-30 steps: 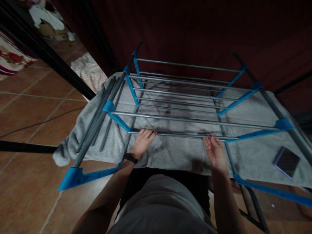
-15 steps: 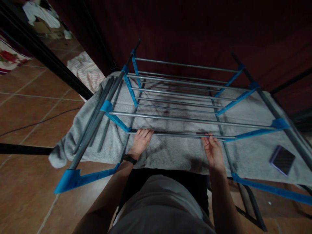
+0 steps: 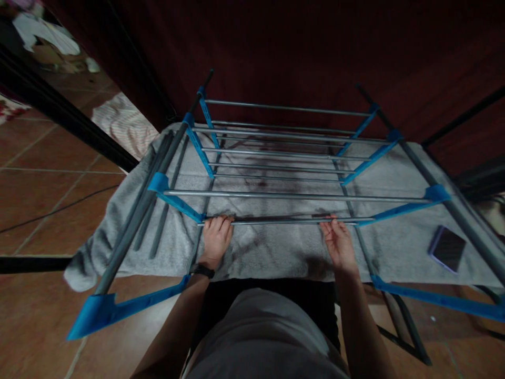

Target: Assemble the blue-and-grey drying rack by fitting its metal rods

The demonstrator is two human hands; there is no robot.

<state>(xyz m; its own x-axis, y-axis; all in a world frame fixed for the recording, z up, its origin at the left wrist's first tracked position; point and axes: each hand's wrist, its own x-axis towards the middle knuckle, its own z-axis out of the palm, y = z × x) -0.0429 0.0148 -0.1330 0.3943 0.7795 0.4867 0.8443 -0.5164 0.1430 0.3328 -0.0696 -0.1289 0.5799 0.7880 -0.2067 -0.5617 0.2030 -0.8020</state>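
A rack [image 3: 280, 195] of grey metal tubes and blue plastic brackets lies across a grey blanket. My left hand [image 3: 216, 237] is closed over a thin metal rod [image 3: 276, 221], close to its left end at a blue bracket [image 3: 183, 207]. Farther along the same rod, my right hand [image 3: 338, 243] grips it between thumb and fingers, short of the right bracket [image 3: 400, 211]. Whether the rod's ends sit in the brackets is hard to tell. Several other rods span the rack's far half.
Several loose grey tubes [image 3: 159, 231] lie on the grey blanket [image 3: 252, 258] at the left. A phone [image 3: 447, 248] rests on the blanket at the right. Black metal bars [image 3: 71, 113] stand at the sides, and a dark red curtain [image 3: 276, 47] hangs behind.
My left hand has slid left along the rod, closer to the left bracket. My right hand keeps its place on the rod. The whole view has shifted slightly.
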